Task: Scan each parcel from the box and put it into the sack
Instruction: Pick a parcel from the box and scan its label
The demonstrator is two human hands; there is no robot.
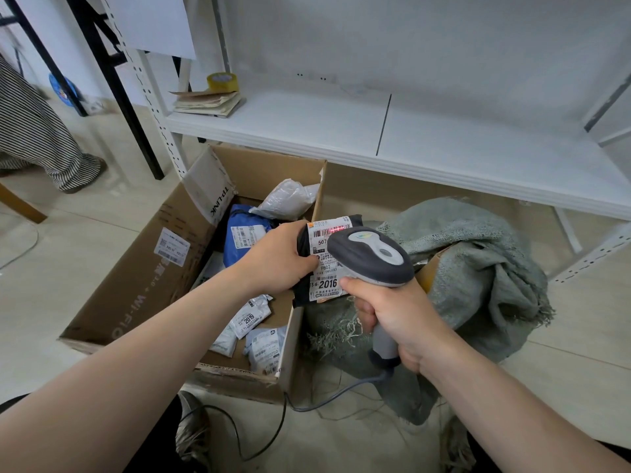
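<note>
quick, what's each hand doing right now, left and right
Left hand: grips the black parcel, label up under the red scan line.
Right hand: grips the barcode scanner by its handle, aimed at that label.

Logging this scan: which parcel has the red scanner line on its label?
The black parcel in the left hand, label reading 2016. The scanner in the right hand casts the red line on its top barcode; the others lie in the box.

The left hand (276, 257) holds a black parcel (327, 264) with a white label above the edge of the open brown box (136, 268). The scanner (372, 257) in the right hand (406, 319) puts a red line on its barcode. More parcels (252, 319) lie in the box. The green sack (478, 268) slumps just beside it.
</note>
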